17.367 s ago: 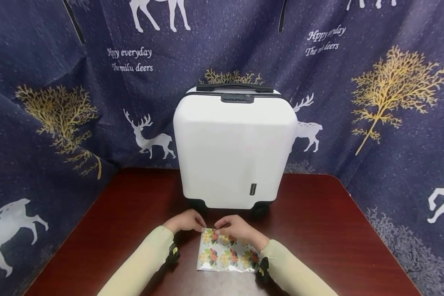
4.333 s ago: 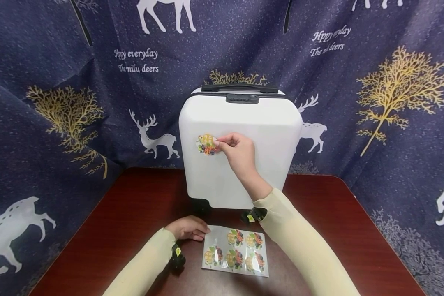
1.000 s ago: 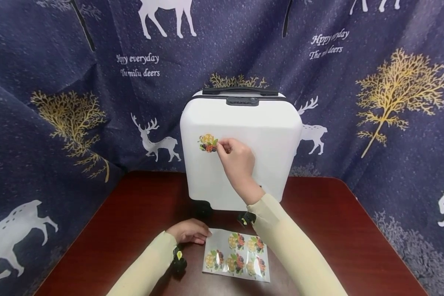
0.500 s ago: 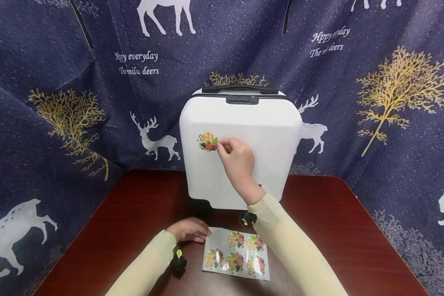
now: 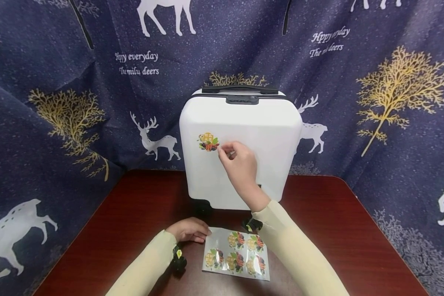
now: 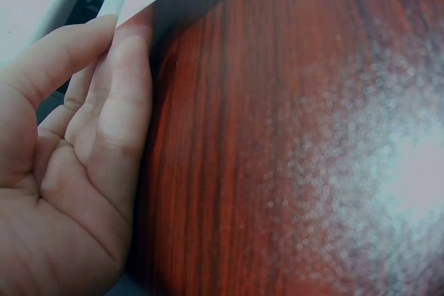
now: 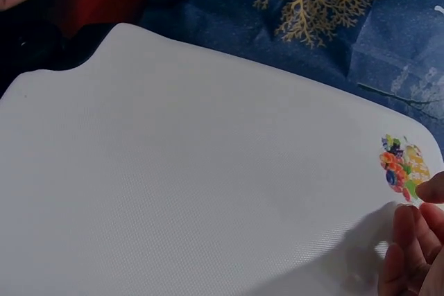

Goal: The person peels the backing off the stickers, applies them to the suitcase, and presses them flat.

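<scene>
A fruit sticker [image 5: 208, 142] sits high on the left of a white suitcase [image 5: 207, 181], broad shell below; at its edge the right hand's [image 5: 240, 162] thumb and forefinger nearly meet, any pinch impossible to tell. The left hand [image 5: 188, 229] pinches the sticker sheet [image 5: 216, 238] by its corner on a dark red table [image 5: 144, 197], before deer-print cloth [image 5: 163, 90].

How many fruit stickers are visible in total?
6. One sticker on the suitcase; five on the sheet: far middle, far right, near left, near middle, near right. None seems hidden.
</scene>
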`<act>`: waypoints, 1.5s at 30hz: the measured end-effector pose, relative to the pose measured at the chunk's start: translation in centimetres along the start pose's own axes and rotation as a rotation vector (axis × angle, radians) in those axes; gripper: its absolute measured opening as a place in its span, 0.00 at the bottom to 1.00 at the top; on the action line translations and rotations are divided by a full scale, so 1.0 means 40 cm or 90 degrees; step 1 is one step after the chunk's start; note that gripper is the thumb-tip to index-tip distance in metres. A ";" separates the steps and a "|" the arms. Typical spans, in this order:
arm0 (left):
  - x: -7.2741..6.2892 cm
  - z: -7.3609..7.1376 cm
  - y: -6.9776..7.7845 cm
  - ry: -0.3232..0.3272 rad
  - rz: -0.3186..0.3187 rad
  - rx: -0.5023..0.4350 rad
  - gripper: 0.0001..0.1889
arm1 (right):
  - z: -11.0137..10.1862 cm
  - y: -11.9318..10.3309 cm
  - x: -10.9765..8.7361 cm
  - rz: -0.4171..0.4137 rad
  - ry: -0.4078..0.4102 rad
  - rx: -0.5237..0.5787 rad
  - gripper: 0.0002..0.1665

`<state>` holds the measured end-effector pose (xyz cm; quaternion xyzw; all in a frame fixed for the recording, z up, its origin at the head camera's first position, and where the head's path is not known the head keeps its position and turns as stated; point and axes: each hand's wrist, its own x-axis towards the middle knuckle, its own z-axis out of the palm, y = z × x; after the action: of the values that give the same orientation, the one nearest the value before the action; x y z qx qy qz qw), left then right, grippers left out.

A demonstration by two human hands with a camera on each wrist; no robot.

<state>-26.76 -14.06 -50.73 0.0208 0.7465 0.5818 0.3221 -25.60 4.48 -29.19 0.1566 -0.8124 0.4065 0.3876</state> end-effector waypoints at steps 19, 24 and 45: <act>-0.004 -0.002 0.007 -0.011 0.000 -0.006 0.03 | -0.046 0.000 -0.069 -0.024 -0.108 0.012 0.06; -0.001 -0.003 0.002 -0.008 -0.005 -0.008 0.03 | -0.058 0.010 -0.090 -0.035 -0.136 0.022 0.05; 0.005 -0.005 -0.001 0.009 -0.015 -0.007 0.05 | -0.081 0.103 -0.231 0.076 -0.255 0.021 0.03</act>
<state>-26.98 -14.16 -50.83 0.0060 0.7459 0.5819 0.3240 -20.33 9.02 -37.21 0.1923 -0.8743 0.4027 0.1911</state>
